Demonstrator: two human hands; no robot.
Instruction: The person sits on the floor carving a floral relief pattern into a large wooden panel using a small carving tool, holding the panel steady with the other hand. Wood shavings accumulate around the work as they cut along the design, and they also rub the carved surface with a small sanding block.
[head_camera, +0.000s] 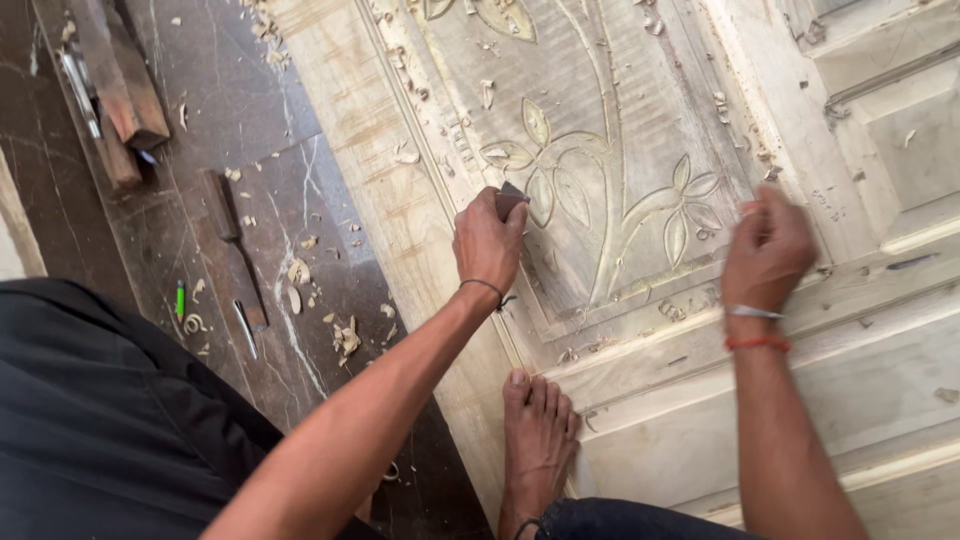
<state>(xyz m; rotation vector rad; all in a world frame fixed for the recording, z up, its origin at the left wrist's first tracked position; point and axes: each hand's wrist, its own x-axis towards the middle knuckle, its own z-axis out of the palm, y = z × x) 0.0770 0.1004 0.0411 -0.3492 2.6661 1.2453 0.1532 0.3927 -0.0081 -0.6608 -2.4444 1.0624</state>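
small dark block (510, 197) pressed on carved door panel (600, 150) beside leaf carving (545, 170), gripped tight in left hand (487, 243). right hand (765, 250) blurred, fingers curled near panel edge, hold unclear. bare foot (538, 440) on door. chisels (235, 255) on floor (250, 120).

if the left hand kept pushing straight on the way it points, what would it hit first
Most likely the carved leaves on the wooden door panel. The left hand presses a small dark block up the panel toward them. Depth is hard to judge, so this is a guess.

Soft even daylight, right hand (766, 250) motion-blurred
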